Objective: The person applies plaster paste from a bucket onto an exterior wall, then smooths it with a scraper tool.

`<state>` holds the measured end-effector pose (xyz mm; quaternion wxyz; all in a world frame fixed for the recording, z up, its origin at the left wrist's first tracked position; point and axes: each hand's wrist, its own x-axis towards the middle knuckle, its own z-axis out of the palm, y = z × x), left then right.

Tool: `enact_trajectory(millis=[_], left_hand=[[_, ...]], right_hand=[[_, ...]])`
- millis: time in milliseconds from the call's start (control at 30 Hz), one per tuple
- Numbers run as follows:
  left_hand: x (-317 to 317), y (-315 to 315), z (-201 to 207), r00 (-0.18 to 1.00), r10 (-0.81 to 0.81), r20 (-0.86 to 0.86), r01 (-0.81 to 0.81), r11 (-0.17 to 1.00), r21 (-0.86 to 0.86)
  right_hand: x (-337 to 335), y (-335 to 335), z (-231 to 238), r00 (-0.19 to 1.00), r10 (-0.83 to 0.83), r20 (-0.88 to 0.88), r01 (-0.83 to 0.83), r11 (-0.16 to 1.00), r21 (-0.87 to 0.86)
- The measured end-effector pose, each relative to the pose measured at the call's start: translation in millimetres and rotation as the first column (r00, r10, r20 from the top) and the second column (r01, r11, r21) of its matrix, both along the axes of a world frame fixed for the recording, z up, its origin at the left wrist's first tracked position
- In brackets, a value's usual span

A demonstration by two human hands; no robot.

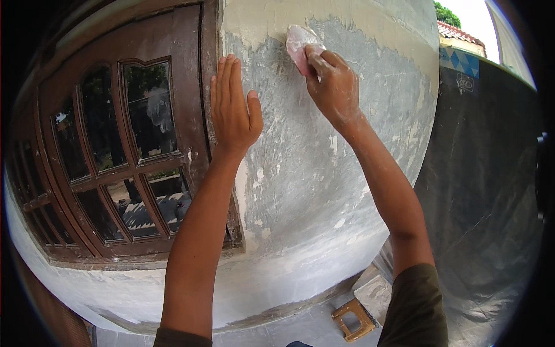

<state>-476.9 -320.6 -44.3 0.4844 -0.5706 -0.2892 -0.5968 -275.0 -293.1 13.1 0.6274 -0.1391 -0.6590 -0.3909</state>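
Observation:
My right hand [334, 87] grips a flat pink putty scraper [299, 53] smeared with white paste. The scraper is against the upper part of the wall [300, 168], by the ragged lower edge of a cream coat of putty [324, 13]. White residue dusts the fingers and wrist of that hand. Held up flat, my left hand [236, 110] has its fingers stretched out and holds nothing. It lies over the border between the wall and the dark wooden window frame [205, 75]; whether the palm touches is hidden.
Brown wooden windows with several glass panes [147, 107] fill the left side. A dark plastic sheet [485, 191] hangs at the right, beside the wall's edge. On the grey tiled floor [289, 332] below stand a worn yellow-brown stool [354, 320] and a pale, paste-stained board-like thing [374, 296].

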Motion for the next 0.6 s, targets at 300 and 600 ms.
enact_trajectory(millis=[300,600], left_hand=[[1.6,0.1,-0.5,1.0,-0.005,0.004,0.005,1.0,-0.011],[7.1,1.2,0.4,1.0,0.021,-0.007,-0.021,1.0,-0.013]], right_hand=[[-10.7,28.4,-8.8,0.982,-0.182,0.059,0.181,0.983,0.021],[-2.7,16.5,47.8,0.997,-0.056,-0.059,0.061,0.996,0.072]])
